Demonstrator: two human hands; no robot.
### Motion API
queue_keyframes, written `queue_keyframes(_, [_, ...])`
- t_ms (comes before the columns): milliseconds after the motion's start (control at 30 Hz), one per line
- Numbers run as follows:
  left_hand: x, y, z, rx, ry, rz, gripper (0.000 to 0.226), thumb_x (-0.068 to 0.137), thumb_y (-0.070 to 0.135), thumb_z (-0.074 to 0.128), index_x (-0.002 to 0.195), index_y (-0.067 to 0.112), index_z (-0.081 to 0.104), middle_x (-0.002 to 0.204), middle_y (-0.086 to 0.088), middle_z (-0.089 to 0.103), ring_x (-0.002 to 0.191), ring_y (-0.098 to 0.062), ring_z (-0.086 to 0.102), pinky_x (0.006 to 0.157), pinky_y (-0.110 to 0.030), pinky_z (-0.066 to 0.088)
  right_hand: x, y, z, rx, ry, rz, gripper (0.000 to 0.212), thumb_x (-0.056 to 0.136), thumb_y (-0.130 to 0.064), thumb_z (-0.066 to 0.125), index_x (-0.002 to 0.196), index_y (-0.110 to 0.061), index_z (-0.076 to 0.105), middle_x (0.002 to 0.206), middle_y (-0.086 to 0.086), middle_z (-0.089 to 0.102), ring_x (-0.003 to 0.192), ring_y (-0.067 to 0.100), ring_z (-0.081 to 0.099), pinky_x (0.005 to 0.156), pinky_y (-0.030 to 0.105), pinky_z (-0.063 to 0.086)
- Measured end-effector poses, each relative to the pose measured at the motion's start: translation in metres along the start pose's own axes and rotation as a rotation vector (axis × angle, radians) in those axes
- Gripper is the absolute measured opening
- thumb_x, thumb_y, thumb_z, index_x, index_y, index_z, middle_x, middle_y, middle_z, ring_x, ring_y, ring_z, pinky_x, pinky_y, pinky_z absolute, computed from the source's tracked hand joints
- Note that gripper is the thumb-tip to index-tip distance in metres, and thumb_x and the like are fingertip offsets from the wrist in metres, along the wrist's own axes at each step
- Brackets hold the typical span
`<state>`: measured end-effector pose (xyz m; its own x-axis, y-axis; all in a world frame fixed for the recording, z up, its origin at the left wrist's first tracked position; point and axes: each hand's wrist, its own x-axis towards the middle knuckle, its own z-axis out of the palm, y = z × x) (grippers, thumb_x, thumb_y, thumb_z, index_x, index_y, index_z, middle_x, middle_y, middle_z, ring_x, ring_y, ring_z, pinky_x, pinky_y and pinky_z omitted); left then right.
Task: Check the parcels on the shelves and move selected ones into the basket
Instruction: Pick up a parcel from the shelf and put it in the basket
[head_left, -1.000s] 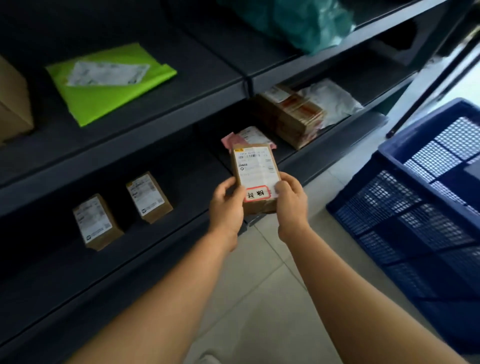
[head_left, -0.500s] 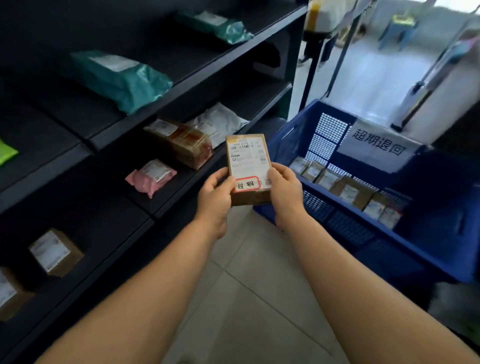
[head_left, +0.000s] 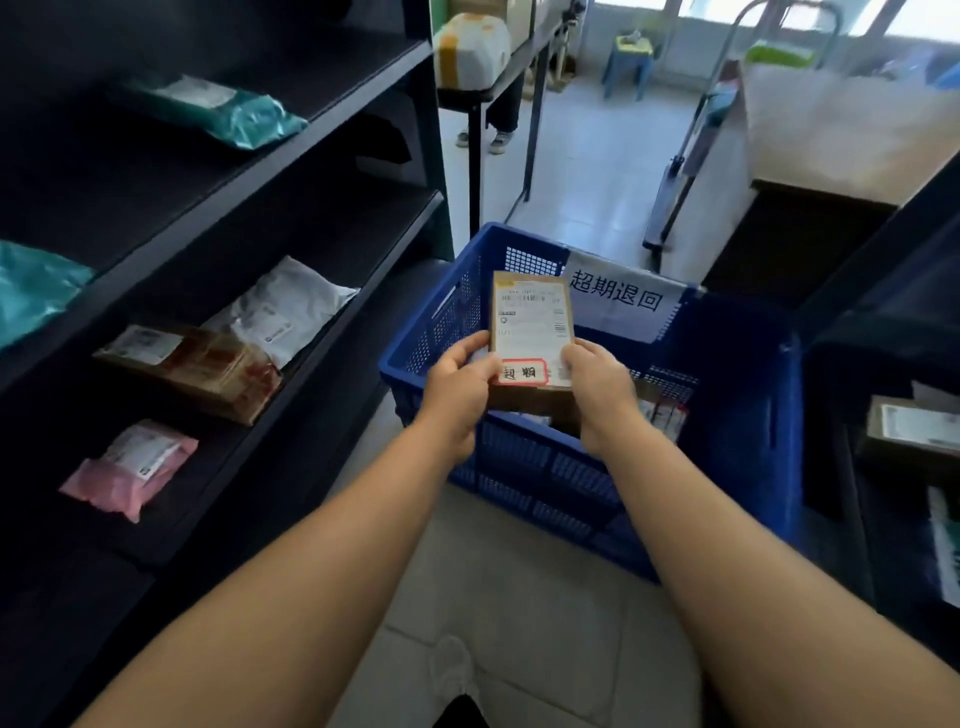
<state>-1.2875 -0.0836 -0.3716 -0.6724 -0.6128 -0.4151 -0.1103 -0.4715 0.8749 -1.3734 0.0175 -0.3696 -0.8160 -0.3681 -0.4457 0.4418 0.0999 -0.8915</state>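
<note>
A small brown cardboard parcel (head_left: 530, 327) with a white shipping label and a red-bordered sticker is held upright over the near rim of the blue plastic basket (head_left: 748, 415). My left hand (head_left: 457, 389) grips its lower left edge, thumb on the label. My right hand (head_left: 597, 389) grips its lower right edge. The basket stands on the floor and carries a white sign with Chinese characters (head_left: 618, 296) at its far rim. Several small parcels (head_left: 665, 413) lie inside it, mostly hidden by my hands.
Black shelves (head_left: 332, 332) run along the left with a pink bag (head_left: 130, 467), a brown taped box (head_left: 197, 369), a white bag (head_left: 285, 312) and teal bags (head_left: 228, 111). Another shelf with a box (head_left: 909, 431) is at right. A person's feet (head_left: 485, 140) stand beyond.
My view has swung right from the shelves to the basket. Both hands have carried the parcel away from the shelf, and it is over the basket's near rim now.
</note>
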Motion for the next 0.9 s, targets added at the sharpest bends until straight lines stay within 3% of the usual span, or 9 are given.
queue_keyframes(133, [0.046,0.011,0.037,0.064,-0.067,-0.041,0.035,0.092,0.001,0.051,0.119,0.023,0.055,0.117,-0.013,0.066,0.094,-0.023,0.070,0.067,-0.029,0.057,0.054,-0.017,-0.018,-0.014,0.050,0.041,0.032,0.096,-0.020,0.048,0.126,-0.016,0.056,0.102,0.011,0.072,0.090,0.026,0.072,0.081,0.042,0.060])
queue_keyframes(233, [0.078,0.019,0.060,0.087,-0.098,-0.057,0.034,0.092,-0.001,0.049,0.115,0.024,0.054,0.120,-0.013,0.064,0.098,-0.025,0.069,0.069,-0.029,0.058,0.093,-0.025,-0.030,-0.014,0.052,0.051,0.035,0.096,-0.023,0.049,0.130,-0.018,0.055,0.103,0.010,0.072,0.090,0.025,0.072,0.077,0.039,0.060])
queue_keyframes(367, [0.120,0.013,0.087,0.130,-0.111,-0.119,0.037,0.094,-0.002,0.048,0.124,0.020,0.052,0.117,-0.014,0.064,0.091,-0.023,0.070,0.062,-0.027,0.058,0.142,-0.027,-0.048,-0.009,0.052,0.115,0.036,0.097,-0.024,0.052,0.132,-0.020,0.052,0.104,0.010,0.072,0.091,0.025,0.072,0.080,0.043,0.060])
queue_keyframes(533, [0.181,-0.003,0.124,0.165,-0.088,-0.199,0.038,0.094,-0.006,0.046,0.125,0.016,0.049,0.106,-0.012,0.065,0.085,-0.024,0.069,0.062,-0.028,0.060,0.210,-0.023,-0.073,0.039,0.022,0.212,0.030,0.098,-0.016,0.052,0.128,-0.019,0.051,0.097,0.007,0.072,0.069,0.015,0.072,0.051,0.027,0.055])
queue_keyframes(633, [0.222,-0.017,0.144,0.234,-0.075,-0.244,0.041,0.092,-0.009,0.046,0.127,0.013,0.050,0.112,-0.017,0.065,0.088,-0.028,0.070,0.070,-0.035,0.060,0.252,-0.016,-0.086,0.056,0.006,0.274,0.037,0.099,-0.012,0.050,0.135,-0.016,0.047,0.097,0.006,0.071,0.060,0.012,0.071,0.045,0.023,0.052])
queue_keyframes(733, [0.263,-0.035,0.158,0.338,-0.064,-0.273,0.048,0.090,-0.010,0.046,0.134,0.010,0.049,0.119,-0.019,0.064,0.092,-0.029,0.069,0.079,-0.042,0.059,0.294,-0.001,-0.097,0.068,0.006,0.313,0.044,0.098,-0.006,0.049,0.141,-0.013,0.041,0.108,0.010,0.068,0.069,0.015,0.070,0.045,0.023,0.052])
queue_keyframes(900, [0.317,-0.073,0.167,0.410,-0.027,-0.289,0.049,0.093,-0.001,0.048,0.140,0.013,0.044,0.110,-0.005,0.063,0.075,-0.013,0.064,0.057,-0.027,0.056,0.351,0.052,-0.106,0.047,0.019,0.408,0.054,0.097,-0.003,0.050,0.146,-0.015,0.031,0.113,0.011,0.065,0.076,0.019,0.069,0.054,0.031,0.055])
